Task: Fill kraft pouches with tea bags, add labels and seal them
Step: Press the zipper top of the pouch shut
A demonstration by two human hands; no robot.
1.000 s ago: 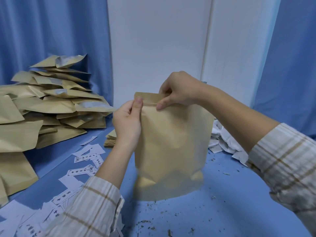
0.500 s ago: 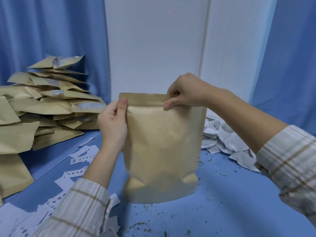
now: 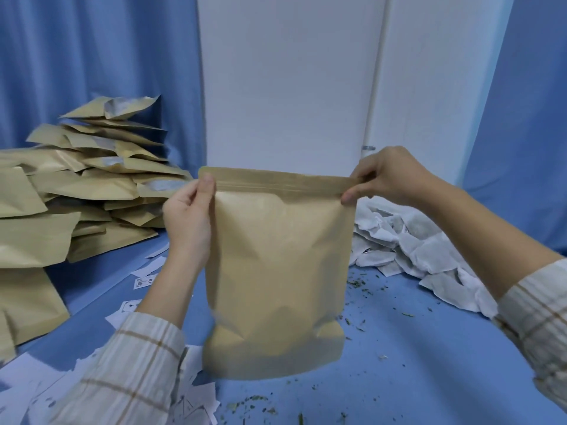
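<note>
The right hand (image 3: 386,176) pinches the top right corner of the kraft pouch (image 3: 279,271), thumb in front at the zip strip; half a second ago it pinched near the strip's middle, and a second ago nearer the left corner. The left hand (image 3: 190,219) grips the top left corner, thumb laid up the front edge, much as before. So the pinch has run the whole width of the mouth — in my judgement the zip is now pressed shut end to end, and this pouch is about ready to be set aside.

The pouch stands upright at the centre of the frame, its base on or just above the blue table (image 3: 414,378); I cannot tell which, as the bottom edge is blurred.

Outward: loose paper labels (image 3: 196,400) lie at lower left, under the left sleeve. A stack of pouches (image 3: 92,191) fills the left edge and reaches close to the left hand — little room that way. Tea bags (image 3: 423,246) are heaped at right, just behind the pouch's right side. The open stretch is the table at lower right, strewn only with tea crumbs.
</note>
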